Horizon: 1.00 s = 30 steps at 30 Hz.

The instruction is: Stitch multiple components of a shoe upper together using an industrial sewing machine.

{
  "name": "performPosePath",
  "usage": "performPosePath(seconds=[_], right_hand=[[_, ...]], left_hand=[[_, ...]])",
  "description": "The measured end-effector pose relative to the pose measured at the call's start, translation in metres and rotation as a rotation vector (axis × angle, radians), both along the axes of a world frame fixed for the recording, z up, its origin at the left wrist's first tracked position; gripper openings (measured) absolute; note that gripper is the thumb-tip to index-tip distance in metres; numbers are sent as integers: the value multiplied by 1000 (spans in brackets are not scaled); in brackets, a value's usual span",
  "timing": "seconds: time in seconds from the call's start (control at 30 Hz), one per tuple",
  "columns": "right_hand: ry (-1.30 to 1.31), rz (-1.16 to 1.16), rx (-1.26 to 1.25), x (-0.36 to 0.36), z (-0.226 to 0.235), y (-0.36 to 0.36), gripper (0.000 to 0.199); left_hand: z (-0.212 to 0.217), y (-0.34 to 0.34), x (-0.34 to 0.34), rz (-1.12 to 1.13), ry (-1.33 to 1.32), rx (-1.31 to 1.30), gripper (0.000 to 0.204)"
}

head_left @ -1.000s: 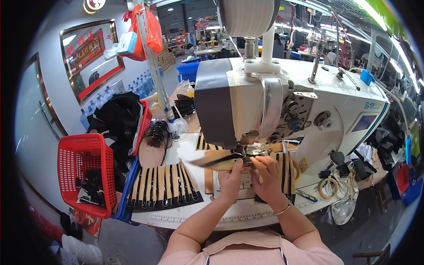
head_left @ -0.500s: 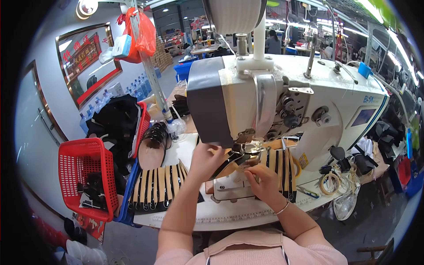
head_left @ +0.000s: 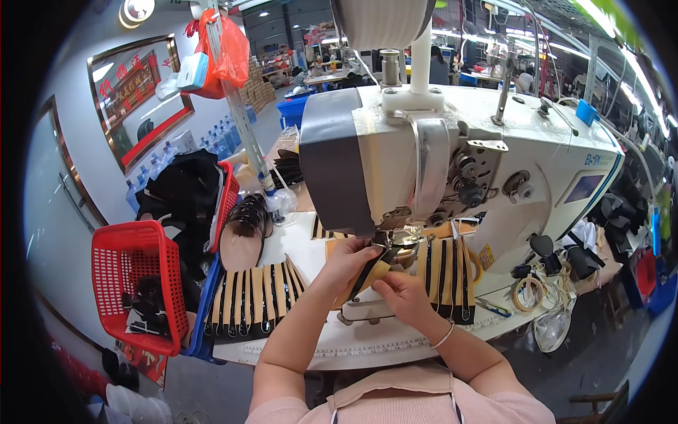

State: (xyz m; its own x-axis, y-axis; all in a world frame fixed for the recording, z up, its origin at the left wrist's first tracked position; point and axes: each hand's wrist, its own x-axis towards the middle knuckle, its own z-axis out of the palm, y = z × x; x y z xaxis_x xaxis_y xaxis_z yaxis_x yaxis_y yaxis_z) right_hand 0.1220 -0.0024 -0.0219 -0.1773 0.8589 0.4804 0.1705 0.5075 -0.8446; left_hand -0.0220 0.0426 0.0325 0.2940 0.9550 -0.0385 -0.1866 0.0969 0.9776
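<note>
Both hands at the needle of the sewing machine [head_left: 452, 162]. Left hand [head_left: 351, 258] pinches the upper end of a black-and-tan strap [head_left: 369, 272]; right hand [head_left: 399, 291] grips its lower end. Strap's long axis runs diagonally, up toward the presser foot. Machine body crowds above; rows of finished straps [head_left: 254, 300] lie left, open table [head_left: 311, 346] toward the person.

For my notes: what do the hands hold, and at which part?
Both hands pinch one black-and-tan strip under the needle: left its upper end, right its lower end.
</note>
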Motion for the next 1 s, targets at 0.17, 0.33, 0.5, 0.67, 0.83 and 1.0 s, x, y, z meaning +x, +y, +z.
performPosePath(seconds=[0.17, 0.33, 0.5, 0.67, 0.83, 1.0], right_hand=[[208, 77, -41, -4, 2, -2, 21], [305, 150, -366, 3, 6, -7, 16], [386, 198, -437, 6, 13, -9, 15], [480, 259, -481, 11, 8, -4, 15], [564, 330, -575, 18, 10, -1, 15], [657, 385, -590, 26, 1, 8, 16]], left_hand=[[-23, -3, 4, 11, -51, 57, 14], [-29, -9, 12, 85, -122, 63, 15], [-26, -13, 16, 122, -118, 79, 16], [-27, -13, 19, 142, -123, 121, 17], [-28, -9, 7, 39, -40, 91, 17], [-21, -14, 11, 24, 41, 177, 19]])
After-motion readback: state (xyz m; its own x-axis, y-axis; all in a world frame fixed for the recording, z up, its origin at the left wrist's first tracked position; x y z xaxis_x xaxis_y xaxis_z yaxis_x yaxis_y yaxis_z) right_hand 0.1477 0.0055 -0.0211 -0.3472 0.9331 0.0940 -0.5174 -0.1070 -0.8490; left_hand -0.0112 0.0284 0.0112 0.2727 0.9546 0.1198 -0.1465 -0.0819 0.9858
